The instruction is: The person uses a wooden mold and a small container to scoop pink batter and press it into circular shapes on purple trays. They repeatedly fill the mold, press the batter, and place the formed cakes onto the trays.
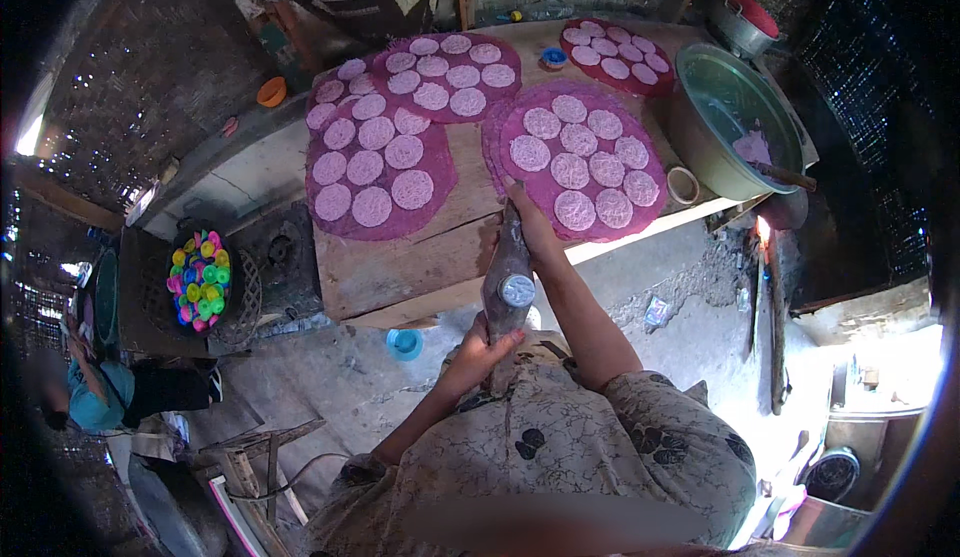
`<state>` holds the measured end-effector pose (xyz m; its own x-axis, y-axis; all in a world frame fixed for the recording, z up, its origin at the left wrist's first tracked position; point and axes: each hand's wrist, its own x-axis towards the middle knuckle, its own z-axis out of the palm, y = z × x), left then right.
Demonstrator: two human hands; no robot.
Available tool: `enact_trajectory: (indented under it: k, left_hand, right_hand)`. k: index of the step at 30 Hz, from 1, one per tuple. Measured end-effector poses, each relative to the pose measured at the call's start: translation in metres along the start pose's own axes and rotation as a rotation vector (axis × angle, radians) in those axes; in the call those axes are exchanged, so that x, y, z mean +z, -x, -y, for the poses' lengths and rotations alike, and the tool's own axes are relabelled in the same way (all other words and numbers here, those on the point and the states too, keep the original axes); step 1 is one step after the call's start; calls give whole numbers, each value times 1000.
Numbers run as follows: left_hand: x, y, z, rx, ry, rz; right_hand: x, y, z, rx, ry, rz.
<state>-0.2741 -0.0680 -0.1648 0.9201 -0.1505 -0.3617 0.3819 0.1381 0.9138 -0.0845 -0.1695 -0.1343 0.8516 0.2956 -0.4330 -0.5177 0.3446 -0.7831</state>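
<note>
I hold a long dark two-handled press (507, 257) in front of my body, with a round whitish cap at its middle. My left hand (480, 359) is wrapped round its near end, close to my shirt. At its far end, by the table's edge, my right hand (534, 225) grips the other handle. Just beyond the right hand lies a round magenta mesh mat (545, 197), bearing several pale pink discs (570, 171) of thin dough strands. The press's underside is hidden.
More disc-covered magenta mats (440, 172) spread over the wooden table (400, 272). A large green basin (700, 157) stands at the right, beside a small cup (683, 186). Flame (764, 230) burns beyond it. Colourful small moulds (200, 277) fill a basket at left; a person (100, 394) is nearby.
</note>
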Motion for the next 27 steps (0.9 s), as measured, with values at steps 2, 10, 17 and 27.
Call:
enact_trajectory:
  k: [2,10,17,27]
  left_hand:
    - [1,-1,2,7,33,21]
    - [9,-2,-17,-85,44,24]
    - [6,0,-15,-113,135,-6]
    - [-73,38,-15,224,154,-538]
  right_hand:
    - [-2,-1,1,29,23,-20]
    - [-12,-9,4,21,66,-6]
    - [-6,-7,18,149,101,161]
    - [-2,-58,-31,-766,1312,428]
